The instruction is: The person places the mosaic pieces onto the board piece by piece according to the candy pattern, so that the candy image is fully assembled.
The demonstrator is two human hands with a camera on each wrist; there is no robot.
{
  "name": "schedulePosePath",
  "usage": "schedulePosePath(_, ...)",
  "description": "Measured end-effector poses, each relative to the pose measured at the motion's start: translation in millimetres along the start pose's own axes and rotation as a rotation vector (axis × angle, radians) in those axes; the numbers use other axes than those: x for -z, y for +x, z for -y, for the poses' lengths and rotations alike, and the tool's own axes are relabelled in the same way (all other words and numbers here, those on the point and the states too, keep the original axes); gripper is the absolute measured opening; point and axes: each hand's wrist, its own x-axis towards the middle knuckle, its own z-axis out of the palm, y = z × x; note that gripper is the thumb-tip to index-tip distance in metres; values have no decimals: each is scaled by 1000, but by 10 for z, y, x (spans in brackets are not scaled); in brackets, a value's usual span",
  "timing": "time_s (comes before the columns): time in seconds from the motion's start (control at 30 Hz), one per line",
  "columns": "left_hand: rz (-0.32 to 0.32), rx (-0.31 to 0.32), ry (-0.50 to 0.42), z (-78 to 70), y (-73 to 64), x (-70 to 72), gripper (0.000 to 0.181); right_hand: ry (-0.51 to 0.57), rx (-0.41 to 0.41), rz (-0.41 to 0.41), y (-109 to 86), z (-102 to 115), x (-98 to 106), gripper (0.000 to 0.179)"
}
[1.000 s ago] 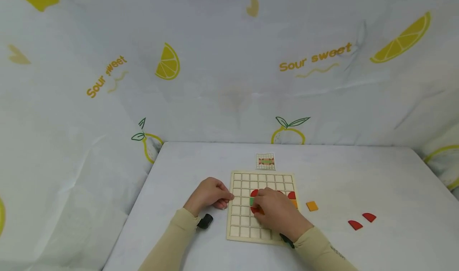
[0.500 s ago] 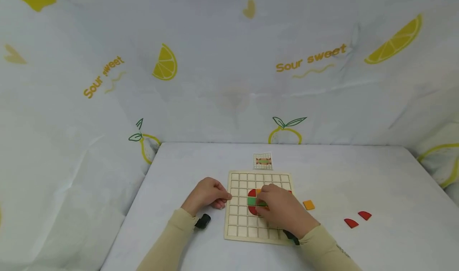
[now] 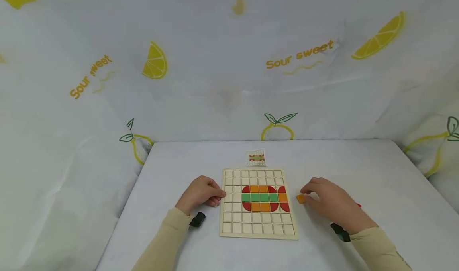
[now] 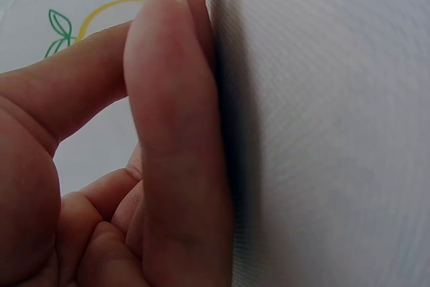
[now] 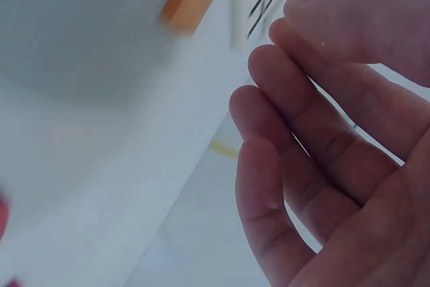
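A wooden grid board (image 3: 251,225) lies on the table, bearing a pattern of green squares (image 3: 255,197), orange squares and red quarter-circle pieces. My left hand (image 3: 201,193) pinches the board's left edge between thumb and index finger; the other fingers are curled under. Right of the board, my right hand (image 3: 331,201) is at a loose orange square tile (image 3: 300,199). In the right wrist view this tile (image 5: 190,1) lies apart from the fingertips, and the fingers (image 5: 322,119) are loosely bent with nothing between them.
A small pattern card (image 3: 256,158) lies just beyond the board. A red quarter-circle piece (image 3: 358,205) shows behind my right hand, mostly hidden. A white cloth with lemon prints (image 3: 229,63) hangs behind the table.
My right hand has left the pieces on the board and moved right to the loose orange tile, uncovering the pattern. The left hand stays at the board's edge. The head view has shifted slightly.
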Motion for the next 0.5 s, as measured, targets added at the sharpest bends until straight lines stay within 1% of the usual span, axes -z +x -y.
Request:
schedulePosePath(0.07, -2, -1, 3, 6, -6, 13, 19, -6, -13, -12, -61, -148, 51, 13)
schedulePosePath(0.13, 1, -4, 2, 9, -8, 18, 19, -12, -35, -6, -123, -308, 95, 15)
schedulePosePath(0.3, 2, -3, 2, 22, 1, 13, 19, 12, -99, 36, -275, -684, 174, 18)
schedulePosePath(0.37, 1, -5, 1, 26, 6, 11, 19, 11, -104, 39, -333, -813, 181, 19)
schedulePosePath(0.5, 3, -7, 3, 29, 11, 8, 20, -31, -100, 27, -442, -1014, 153, 22)
